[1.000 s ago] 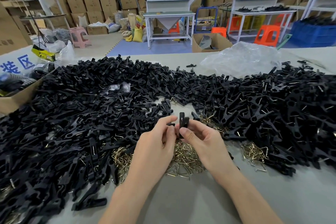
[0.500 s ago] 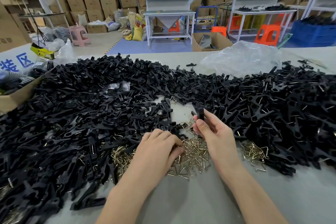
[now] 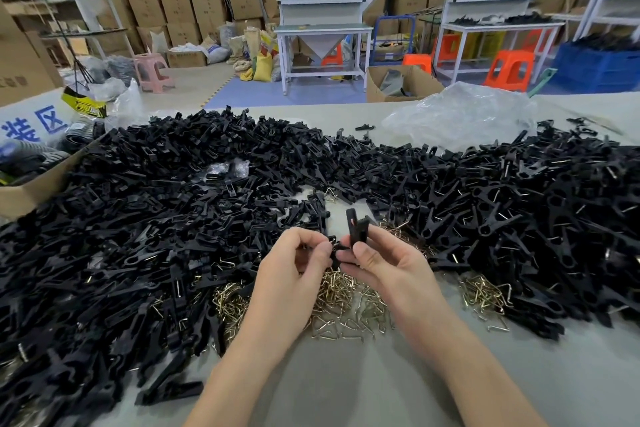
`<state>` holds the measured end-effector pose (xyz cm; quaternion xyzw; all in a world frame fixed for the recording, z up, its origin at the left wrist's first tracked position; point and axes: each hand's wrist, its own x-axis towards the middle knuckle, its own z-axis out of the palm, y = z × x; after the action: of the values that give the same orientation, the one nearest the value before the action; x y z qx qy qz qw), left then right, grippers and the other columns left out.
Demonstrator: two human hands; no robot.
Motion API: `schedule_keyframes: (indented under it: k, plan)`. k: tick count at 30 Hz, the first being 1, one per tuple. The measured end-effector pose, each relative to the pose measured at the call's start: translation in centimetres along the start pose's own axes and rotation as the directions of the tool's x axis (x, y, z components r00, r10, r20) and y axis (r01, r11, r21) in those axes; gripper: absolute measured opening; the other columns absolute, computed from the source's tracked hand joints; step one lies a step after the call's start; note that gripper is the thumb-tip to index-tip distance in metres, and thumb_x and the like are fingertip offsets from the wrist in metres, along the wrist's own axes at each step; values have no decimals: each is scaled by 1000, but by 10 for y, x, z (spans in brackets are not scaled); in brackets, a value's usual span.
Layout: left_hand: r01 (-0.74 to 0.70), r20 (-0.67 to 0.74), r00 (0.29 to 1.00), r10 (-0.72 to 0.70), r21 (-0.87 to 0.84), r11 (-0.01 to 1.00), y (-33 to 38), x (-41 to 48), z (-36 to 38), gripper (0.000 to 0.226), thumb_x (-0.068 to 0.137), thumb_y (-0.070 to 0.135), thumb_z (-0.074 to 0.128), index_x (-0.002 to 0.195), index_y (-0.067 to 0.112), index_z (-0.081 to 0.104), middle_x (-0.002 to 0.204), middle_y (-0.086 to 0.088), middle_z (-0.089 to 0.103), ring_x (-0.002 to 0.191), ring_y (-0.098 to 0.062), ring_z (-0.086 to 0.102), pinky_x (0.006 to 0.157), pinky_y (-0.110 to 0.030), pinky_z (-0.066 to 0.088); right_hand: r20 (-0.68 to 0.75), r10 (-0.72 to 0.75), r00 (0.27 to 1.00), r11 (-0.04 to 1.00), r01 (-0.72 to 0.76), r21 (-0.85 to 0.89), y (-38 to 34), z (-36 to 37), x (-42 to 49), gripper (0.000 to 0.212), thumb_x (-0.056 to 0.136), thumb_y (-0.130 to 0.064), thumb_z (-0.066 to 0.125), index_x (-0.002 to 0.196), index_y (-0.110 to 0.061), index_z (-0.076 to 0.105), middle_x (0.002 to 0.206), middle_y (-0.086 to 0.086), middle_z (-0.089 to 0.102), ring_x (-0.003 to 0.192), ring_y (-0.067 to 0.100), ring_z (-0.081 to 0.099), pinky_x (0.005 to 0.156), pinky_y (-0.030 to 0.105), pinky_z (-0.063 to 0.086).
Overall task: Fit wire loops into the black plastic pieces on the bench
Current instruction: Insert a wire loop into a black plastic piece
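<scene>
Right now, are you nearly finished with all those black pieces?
Not nearly. Some pieces in the right heap already show wire. The left hand and right hand pinch one black piece above the loose wire loops. The big left heap looks mostly undone.

Bare bench (image 3: 346,392) I can see only along the near edge, widest at right. Heaps of black plastic pieces (image 3: 121,236) wall off left, far side and right, reaching the cardboard box (image 3: 20,198) at left. Wire loops (image 3: 346,302) litter the middle gap, where left hand (image 3: 294,263) and right hand (image 3: 384,263) meet on one black piece (image 3: 356,232). A crumpled plastic bag (image 3: 457,114) blocks the far right.
</scene>
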<state>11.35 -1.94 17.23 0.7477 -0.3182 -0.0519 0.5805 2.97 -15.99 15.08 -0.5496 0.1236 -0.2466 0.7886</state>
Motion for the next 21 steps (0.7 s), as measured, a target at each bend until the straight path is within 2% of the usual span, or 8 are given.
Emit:
schedule_keyframes:
  k: [4,7,12,14,16,18,21]
  plan:
    - [66,44,997,-61,-123,990,1,1,3,6,98,23,63,95,27,66,89,7,75,87,-8,70,79,-19,53,26,22,999,996,-25,90,-2,1,-1,42,82,-15,72,123,-6,68,112,14,75,110,27,72,88,30,59]
    - [60,38,998,-55,-155,986,1,1,3,7,99,21,62,96,25,67,89,8,75,87,-8,70,78,-18,54,45,34,998,987,-40,153,-3,1,-1,41,83,-12,73,122,-2,68,114,17,74,108,29,72,89,31,58]
    - [53,5,999,-53,-168,984,-1,1,5,14,99,18,62,97,29,69,85,7,73,82,-11,71,79,-23,57,66,16,998,989,-26,149,-3,2,-2,28,83,-13,73,111,-16,78,113,15,75,104,28,74,87,28,58]
    - [64,-9,998,-68,-211,975,-1,1,4,19,100,15,60,100,30,72,83,3,74,80,-13,71,78,-26,59,57,-22,998,998,19,58,-4,4,-3,30,81,-15,73,108,-26,80,112,8,76,103,23,74,86,25,58]
    - [83,-26,995,-94,-277,957,-1,3,1,21,100,14,59,102,29,74,82,2,75,78,-14,71,74,-24,59,43,-83,996,990,87,-110,-5,5,-4,35,83,-10,73,106,-36,78,109,-3,77,102,13,73,85,19,56]
    - [107,-24,992,-122,-338,935,-1,5,-2,21,99,13,61,105,27,75,82,5,74,77,-11,71,72,-20,57,55,-153,987,945,162,-285,-5,5,-4,47,89,2,70,111,-40,72,109,-10,76,102,5,70,86,14,52]
    - [120,15,992,-123,-360,925,0,7,-3,20,97,11,63,112,24,70,74,10,66,72,-7,66,71,-17,55,64,-216,974,886,223,-406,-3,4,-6,55,91,6,67,112,-44,71,110,-13,70,104,3,66,91,14,48]
